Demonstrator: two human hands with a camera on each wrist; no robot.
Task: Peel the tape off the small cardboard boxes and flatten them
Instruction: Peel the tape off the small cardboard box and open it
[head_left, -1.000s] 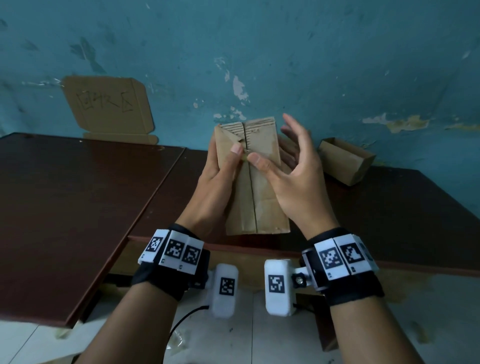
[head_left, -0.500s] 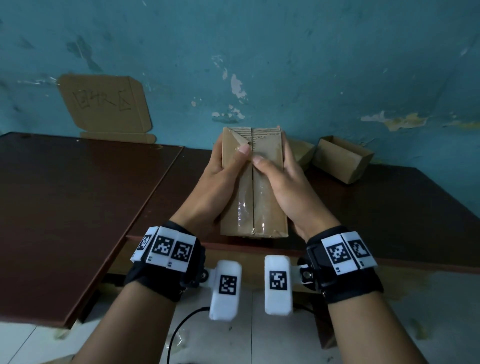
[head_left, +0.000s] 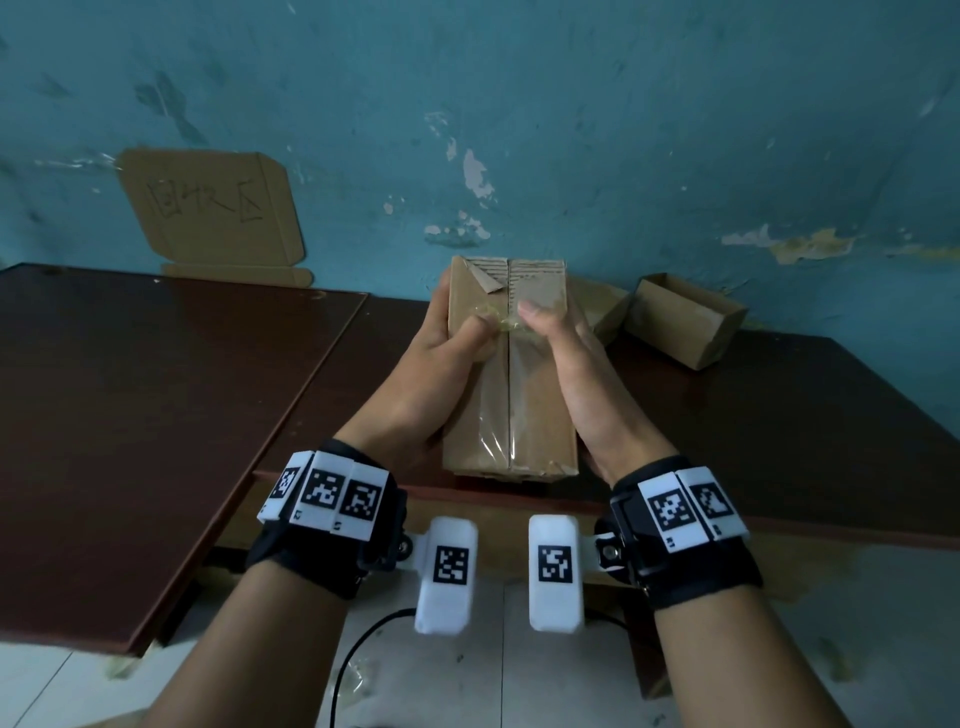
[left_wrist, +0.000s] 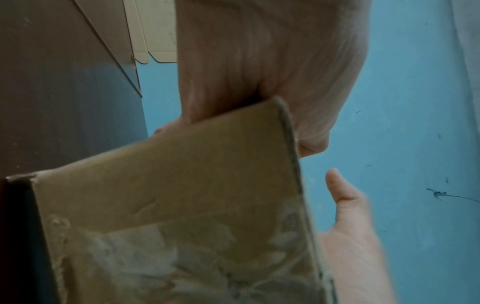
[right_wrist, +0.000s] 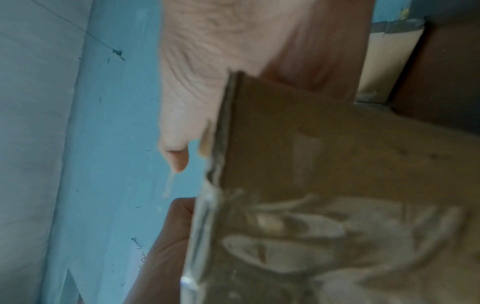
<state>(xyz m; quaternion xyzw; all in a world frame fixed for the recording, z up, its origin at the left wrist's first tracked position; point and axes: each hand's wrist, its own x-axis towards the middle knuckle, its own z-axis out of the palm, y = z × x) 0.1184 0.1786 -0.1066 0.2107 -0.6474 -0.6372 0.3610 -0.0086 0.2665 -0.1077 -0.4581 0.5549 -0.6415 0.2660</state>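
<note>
Right, the box (head_left: 511, 384) stands upright at the bench (head_left: 156, 415) edge, left hand (head_left: 441, 374) and right hand (head_left: 566, 364) both curled round its sides, thumbs working the tape (head_left: 498, 322) near its top. Peeling's barely begun: clear, wrinkled tape covers the centre seam below. Flattening is still ahead, and two boxes (head_left: 680, 322) wait behind it.

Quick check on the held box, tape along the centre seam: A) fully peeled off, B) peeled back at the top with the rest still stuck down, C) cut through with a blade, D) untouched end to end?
B: on the box, the tape is bunched between the thumbs of the left hand and right hand, bare board above, glossy strip below.
</note>
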